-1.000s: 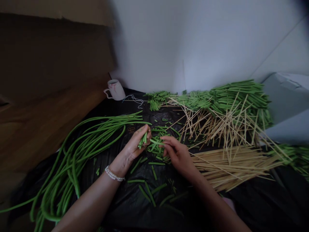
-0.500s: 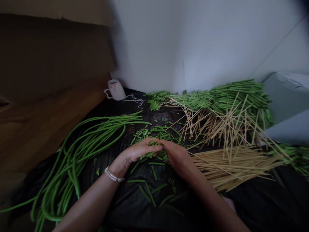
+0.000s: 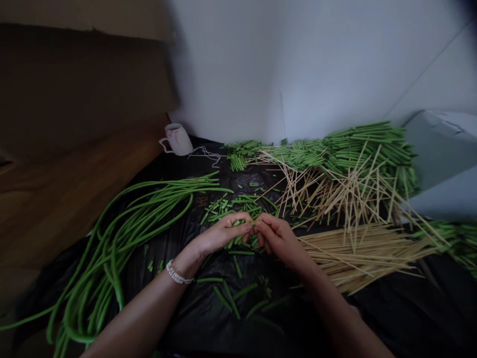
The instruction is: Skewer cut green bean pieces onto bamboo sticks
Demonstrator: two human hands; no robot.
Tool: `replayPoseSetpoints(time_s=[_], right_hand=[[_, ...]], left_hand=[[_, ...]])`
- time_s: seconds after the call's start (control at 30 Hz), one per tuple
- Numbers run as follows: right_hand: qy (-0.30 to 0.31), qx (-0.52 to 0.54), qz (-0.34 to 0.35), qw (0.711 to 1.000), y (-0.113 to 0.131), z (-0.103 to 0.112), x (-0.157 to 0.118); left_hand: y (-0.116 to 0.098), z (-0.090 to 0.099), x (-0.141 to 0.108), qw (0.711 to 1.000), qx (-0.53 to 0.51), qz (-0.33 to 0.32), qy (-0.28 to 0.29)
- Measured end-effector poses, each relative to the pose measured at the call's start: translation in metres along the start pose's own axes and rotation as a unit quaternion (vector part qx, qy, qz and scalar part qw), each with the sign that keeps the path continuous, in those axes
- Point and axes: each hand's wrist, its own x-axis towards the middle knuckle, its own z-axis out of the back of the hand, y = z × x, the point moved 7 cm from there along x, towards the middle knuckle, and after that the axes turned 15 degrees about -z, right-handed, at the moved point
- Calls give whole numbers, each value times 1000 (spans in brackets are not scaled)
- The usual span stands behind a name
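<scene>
My left hand, with a beaded bracelet on its wrist, is closed in a pinch over a loose pile of cut green bean pieces. Against its fingertips, my right hand pinches too, thumb and forefinger together and the other fingers curled. A trace of green shows where the fingertips meet; whatever they grip is mostly hidden. More cut pieces lie scattered nearer to me on the black plastic sheet. Thin wooden skewers lie in a heap just right of my right hand.
Long uncut beans are bunched on the left. Behind lie stacked skewered bean pieces, their bare sticks pointing towards me. A white mug and some string are near the wall. Cardboard rises at left.
My right hand has turned and its fingers now curl more visibly at the left fingertips. My left hand has shifted slightly right. The piles look the same.
</scene>
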Motion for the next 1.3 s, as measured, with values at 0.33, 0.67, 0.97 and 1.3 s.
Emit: replayPoseSetpoints(time_s=[0.33, 0.67, 0.97, 1.3], right_hand=[[106, 262, -47, 958, -7, -16, 2], [18, 279, -59, 958, -18, 5, 8], [18, 282, -59, 958, -18, 4, 8], [-240, 69, 2, 968, -22, 41, 7]], left_hand=[[-7, 14, 2, 995, 11, -25, -92], [-4, 71, -10, 912, 7, -96, -399], [27, 110, -28, 820, -136, -21, -555], [7, 100, -29, 821, -23, -103, -561]])
